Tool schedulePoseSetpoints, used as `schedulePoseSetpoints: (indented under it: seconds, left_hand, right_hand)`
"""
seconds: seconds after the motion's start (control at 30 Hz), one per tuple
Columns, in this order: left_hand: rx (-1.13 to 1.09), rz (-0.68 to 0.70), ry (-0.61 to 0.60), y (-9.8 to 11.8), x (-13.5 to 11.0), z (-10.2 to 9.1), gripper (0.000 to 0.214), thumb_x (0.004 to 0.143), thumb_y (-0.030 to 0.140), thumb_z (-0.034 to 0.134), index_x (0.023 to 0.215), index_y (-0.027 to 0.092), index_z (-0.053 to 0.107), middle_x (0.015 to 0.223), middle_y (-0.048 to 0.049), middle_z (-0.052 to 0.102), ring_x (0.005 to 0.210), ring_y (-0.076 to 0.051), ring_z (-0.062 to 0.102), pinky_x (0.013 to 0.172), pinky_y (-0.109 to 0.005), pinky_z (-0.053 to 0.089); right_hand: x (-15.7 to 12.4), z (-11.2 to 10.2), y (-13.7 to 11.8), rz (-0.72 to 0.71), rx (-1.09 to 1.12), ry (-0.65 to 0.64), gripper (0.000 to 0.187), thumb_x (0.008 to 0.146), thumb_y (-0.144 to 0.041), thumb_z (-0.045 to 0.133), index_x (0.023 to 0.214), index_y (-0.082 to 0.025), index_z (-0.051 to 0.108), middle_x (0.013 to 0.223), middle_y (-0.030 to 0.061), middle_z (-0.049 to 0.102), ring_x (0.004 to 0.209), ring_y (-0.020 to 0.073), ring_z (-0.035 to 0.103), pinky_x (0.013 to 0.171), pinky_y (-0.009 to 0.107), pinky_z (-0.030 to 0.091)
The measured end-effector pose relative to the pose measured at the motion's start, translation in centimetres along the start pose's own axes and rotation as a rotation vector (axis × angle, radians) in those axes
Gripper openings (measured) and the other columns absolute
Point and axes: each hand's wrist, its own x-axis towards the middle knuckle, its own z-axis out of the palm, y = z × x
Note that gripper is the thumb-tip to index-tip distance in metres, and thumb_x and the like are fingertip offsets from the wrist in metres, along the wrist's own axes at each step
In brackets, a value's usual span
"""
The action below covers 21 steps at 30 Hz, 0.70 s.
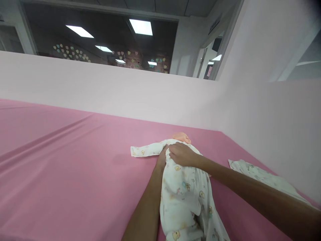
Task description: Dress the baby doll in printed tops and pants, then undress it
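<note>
A baby doll (181,137) lies on its back on a pink sheet (62,167), its head pointing away from me. It wears a white printed garment (183,194), one sleeve stretched out to the left. My right hand (181,154) rests on the doll's chest just under the neck, fingers curled and pinching the garment. My left hand (162,159) sits against the doll's left side at the shoulder, mostly hidden behind the cloth and my right hand, so its fingers do not show.
Another white printed cloth (260,177) lies on the sheet at the right, close to a pale pink wall (263,110). A low pink partition (100,87) runs along the far edge, with a glass window above it.
</note>
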Motion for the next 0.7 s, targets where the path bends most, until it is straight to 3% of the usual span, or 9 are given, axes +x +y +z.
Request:
schedulePoseSetpoints:
  seconds: [0.13, 0.33, 0.5, 0.7]
  left_hand:
    - [-0.044, -0.08, -0.069, -0.4, 0.5, 0.0, 0.037, 0.091, 0.036, 0.053, 0.115, 0.011, 0.065, 0.095, -0.0118, 0.073, 0.101, -0.028, 0.066, 0.098, -0.037, 0.044]
    - [-0.024, -0.138, -0.111, -0.5, 0.4, -0.2, 0.044, 0.089, 0.042, 0.054, 0.117, 0.01, 0.064, 0.1, -0.0132, 0.072, 0.101, -0.03, 0.066, 0.097, -0.039, 0.045]
    - [0.031, -0.109, -0.124, -0.3, -0.7, 0.8, 0.044, 0.09, 0.047, 0.053, 0.111, 0.011, 0.065, 0.112, -0.0142, 0.067, 0.11, -0.028, 0.061, 0.1, -0.041, 0.043]
    - [0.074, -0.09, -0.075, -0.2, -1.7, 1.3, 0.035, 0.092, 0.04, 0.055, 0.119, 0.017, 0.059, 0.124, -0.0093, 0.058, 0.109, -0.023, 0.057, 0.094, -0.044, 0.048]
  right_hand:
    - [1.2, 0.4, 2.0, 0.066, -0.031, 0.08, 0.02, 0.088, -0.018, 0.041, 0.07, -0.017, 0.049, 0.079, 0.0096, 0.062, 0.073, 0.0184, 0.054, 0.06, 0.029, 0.028]
    - [0.6, 0.8, 2.4, 0.08, -0.019, 0.161, 0.018, 0.087, -0.021, 0.044, 0.07, -0.018, 0.051, 0.077, 0.0067, 0.063, 0.079, 0.0193, 0.054, 0.067, 0.029, 0.031]
    - [-3.3, 1.3, 3.1, 0.104, 0.082, 0.264, 0.019, 0.089, -0.025, 0.042, 0.074, -0.02, 0.052, 0.081, 0.0032, 0.062, 0.079, 0.0177, 0.051, 0.071, 0.029, 0.034]
    - [-9.5, 4.1, 5.4, 0.17, 0.174, 0.407, 0.031, 0.096, -0.032, 0.032, 0.084, -0.02, 0.058, 0.088, 0.0069, 0.063, 0.084, 0.0217, 0.053, 0.081, 0.038, 0.038]
